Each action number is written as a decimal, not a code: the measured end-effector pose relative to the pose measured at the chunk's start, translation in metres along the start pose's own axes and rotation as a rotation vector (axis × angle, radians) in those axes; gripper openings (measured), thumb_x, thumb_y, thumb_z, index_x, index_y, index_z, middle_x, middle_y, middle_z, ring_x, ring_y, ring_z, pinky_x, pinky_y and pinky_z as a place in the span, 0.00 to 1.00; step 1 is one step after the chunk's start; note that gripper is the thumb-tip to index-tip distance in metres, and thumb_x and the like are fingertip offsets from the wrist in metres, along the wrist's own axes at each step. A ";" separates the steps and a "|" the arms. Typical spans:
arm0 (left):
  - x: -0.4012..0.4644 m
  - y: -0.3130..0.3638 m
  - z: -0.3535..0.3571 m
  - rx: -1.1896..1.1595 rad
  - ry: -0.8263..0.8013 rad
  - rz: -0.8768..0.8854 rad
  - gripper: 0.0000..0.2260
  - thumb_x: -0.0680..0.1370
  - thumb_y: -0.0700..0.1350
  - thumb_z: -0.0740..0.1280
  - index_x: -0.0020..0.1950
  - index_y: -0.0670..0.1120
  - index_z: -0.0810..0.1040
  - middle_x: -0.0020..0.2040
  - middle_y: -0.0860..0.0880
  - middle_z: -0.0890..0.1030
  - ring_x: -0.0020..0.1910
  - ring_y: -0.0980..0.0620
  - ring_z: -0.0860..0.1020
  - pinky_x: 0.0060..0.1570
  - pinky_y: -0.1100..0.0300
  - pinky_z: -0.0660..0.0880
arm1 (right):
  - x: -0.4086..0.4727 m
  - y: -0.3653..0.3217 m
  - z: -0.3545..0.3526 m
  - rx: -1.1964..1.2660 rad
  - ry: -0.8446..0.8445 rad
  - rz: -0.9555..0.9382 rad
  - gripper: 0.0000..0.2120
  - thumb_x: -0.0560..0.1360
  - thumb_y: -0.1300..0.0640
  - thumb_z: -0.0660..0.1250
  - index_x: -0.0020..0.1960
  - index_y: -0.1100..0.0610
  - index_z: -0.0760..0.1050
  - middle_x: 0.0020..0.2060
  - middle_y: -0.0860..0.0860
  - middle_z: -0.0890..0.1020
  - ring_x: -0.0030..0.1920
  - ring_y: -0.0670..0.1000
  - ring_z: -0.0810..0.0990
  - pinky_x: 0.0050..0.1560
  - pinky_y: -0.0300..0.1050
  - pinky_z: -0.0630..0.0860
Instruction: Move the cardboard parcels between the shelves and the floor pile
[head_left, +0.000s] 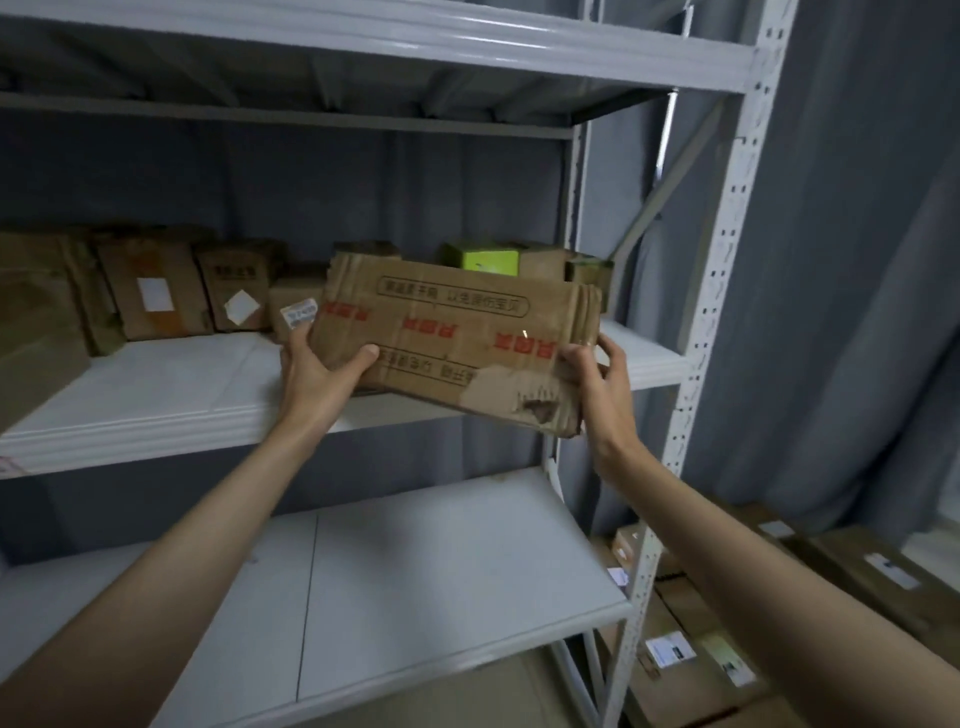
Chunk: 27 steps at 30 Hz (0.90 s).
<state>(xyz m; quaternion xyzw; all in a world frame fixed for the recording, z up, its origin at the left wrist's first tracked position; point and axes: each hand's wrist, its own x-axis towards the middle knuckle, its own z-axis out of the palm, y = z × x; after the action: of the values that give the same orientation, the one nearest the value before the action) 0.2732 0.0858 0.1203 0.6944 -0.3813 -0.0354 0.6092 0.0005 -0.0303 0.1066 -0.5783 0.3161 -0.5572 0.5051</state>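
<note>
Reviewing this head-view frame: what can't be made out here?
- Parcel underside and the left hand's fingers: hidden behind the cardboard.
- Rear parcels, including the green box: partly blocked by the held parcel.
- Floor pile: cut off by frame edges, labels too small.

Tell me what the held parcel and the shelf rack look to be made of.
Parcel: brown corrugated cardboard, matte and worn; its torn lower corner shows a paler inner layer, and clear glossy tape seems to cross it.
Shelf rack: likely painted metal, pale grey with a slight sheen; the upright has rows of punched holes.
</note>
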 end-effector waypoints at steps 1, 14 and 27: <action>-0.010 0.005 0.011 0.003 -0.034 0.011 0.38 0.73 0.58 0.75 0.78 0.51 0.62 0.73 0.48 0.67 0.71 0.49 0.68 0.72 0.50 0.67 | -0.004 -0.001 -0.022 0.006 0.021 0.001 0.37 0.67 0.40 0.70 0.73 0.48 0.66 0.59 0.53 0.82 0.58 0.52 0.83 0.61 0.54 0.80; -0.160 0.095 0.246 -0.087 -0.291 0.085 0.24 0.71 0.66 0.71 0.58 0.52 0.74 0.59 0.52 0.70 0.50 0.59 0.74 0.51 0.65 0.70 | -0.075 -0.012 -0.325 -0.018 0.421 0.073 0.34 0.63 0.35 0.70 0.61 0.55 0.69 0.59 0.56 0.79 0.59 0.56 0.81 0.63 0.63 0.78; -0.228 0.131 0.493 -0.084 -0.663 0.127 0.22 0.71 0.64 0.72 0.57 0.53 0.72 0.58 0.53 0.72 0.55 0.54 0.74 0.53 0.58 0.70 | -0.050 0.026 -0.541 -0.023 0.659 0.215 0.32 0.75 0.42 0.69 0.70 0.62 0.68 0.62 0.63 0.80 0.61 0.65 0.81 0.62 0.67 0.77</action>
<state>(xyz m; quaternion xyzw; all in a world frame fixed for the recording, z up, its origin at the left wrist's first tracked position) -0.2050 -0.1830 0.0145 0.5943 -0.5992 -0.2370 0.4813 -0.5250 -0.1174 -0.0054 -0.3366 0.5276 -0.6541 0.4250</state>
